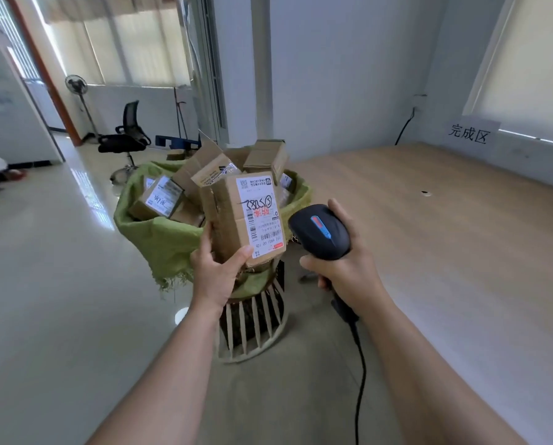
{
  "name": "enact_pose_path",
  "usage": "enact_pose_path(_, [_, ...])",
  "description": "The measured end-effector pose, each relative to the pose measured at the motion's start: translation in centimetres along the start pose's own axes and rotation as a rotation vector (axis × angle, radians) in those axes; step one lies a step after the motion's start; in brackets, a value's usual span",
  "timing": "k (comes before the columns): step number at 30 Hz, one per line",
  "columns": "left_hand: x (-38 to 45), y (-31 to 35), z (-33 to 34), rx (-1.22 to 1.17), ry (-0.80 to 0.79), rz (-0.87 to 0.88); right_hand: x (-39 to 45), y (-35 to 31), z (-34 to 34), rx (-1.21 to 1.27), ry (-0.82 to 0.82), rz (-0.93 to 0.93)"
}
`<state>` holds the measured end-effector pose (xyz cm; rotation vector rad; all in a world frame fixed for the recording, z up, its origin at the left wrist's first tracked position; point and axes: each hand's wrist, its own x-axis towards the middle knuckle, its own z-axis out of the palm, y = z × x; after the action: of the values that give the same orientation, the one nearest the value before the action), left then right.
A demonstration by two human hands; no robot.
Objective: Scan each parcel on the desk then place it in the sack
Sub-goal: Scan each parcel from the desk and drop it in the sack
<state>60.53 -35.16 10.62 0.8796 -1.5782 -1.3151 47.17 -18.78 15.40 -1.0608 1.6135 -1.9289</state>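
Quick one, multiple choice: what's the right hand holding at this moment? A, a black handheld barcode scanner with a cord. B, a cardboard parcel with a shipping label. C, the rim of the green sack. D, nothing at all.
A: the right hand grips the black scanner, its cord trailing down, while the left hand holds the labelled parcel in front of the sack.

The scanner [321, 231] grip is hidden inside the right hand [345, 268]; the parcel [244, 216] label's print is unreadably small.
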Motion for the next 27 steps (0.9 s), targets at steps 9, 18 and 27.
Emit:
enact_pose_path(9, [8.1, -0.1, -7.0, 0.093, 0.237, 0.043, 6.5, 2.5, 7.3, 0.024, -0.105, -0.014])
enact_pose_path(18, [19.0, -0.4, -11.6, 0.161, 0.345, -0.044, 12.6, 3.3, 14.4, -0.015, -0.065, 0.038])
enact_pose_path(27, [25.6, -4.6, -12.9, 0.657, 0.166, -0.304, 15.5, 5.3, 17.6, -0.046, 0.042, 0.089])
